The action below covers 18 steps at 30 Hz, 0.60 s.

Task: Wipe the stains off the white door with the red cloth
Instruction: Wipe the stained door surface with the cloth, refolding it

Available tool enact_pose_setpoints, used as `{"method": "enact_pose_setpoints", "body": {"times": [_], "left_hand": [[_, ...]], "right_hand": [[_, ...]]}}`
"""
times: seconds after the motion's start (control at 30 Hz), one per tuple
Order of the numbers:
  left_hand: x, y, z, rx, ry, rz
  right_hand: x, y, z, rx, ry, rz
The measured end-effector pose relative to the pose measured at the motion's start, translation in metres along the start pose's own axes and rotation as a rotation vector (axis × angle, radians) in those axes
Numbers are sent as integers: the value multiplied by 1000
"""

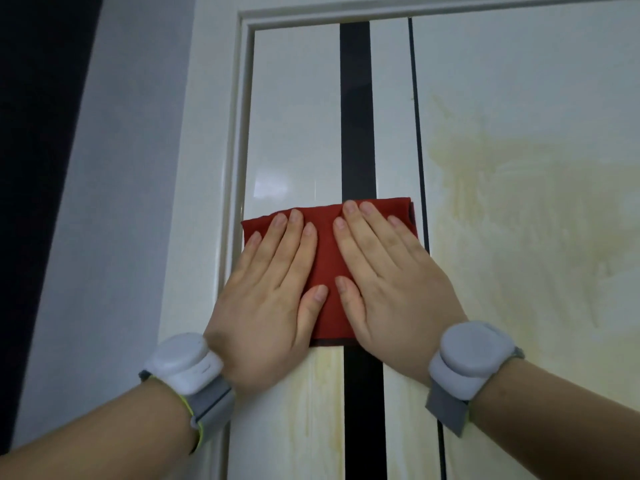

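Observation:
A folded red cloth lies flat against the white door, across its wide black vertical stripe. My left hand presses the cloth's left part with fingers spread and flat. My right hand presses its right part the same way. Both thumbs rest on the cloth's middle. Yellowish stains cover the door's right panel, and more streaks of stain show below the cloth. The door above the cloth looks glossy and white.
The white door frame runs up the left side and across the top. A grey wall lies left of it, with a dark area at the far left. A thin black line divides the door panels. Grey bands sit on both wrists.

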State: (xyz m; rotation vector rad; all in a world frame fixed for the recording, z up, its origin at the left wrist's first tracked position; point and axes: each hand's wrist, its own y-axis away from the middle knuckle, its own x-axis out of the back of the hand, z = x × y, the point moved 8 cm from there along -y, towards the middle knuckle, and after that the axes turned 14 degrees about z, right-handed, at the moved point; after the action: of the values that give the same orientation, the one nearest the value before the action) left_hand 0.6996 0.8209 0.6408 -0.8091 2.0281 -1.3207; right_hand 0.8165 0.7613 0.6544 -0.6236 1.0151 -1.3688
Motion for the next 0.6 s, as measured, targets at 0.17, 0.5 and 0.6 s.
{"method": "enact_pose_setpoints", "body": {"times": [0.17, 0.5, 0.6], "left_hand": [[-5, -19, -10, 11, 15, -50], [-9, -28, -11, 22, -31, 39], [-11, -19, -10, 36, -42, 30]], "right_hand": [[-7, -17, 10, 29, 8, 36], [-10, -26, 18, 6, 77, 99], [-11, -18, 13, 3, 88, 88]]}}
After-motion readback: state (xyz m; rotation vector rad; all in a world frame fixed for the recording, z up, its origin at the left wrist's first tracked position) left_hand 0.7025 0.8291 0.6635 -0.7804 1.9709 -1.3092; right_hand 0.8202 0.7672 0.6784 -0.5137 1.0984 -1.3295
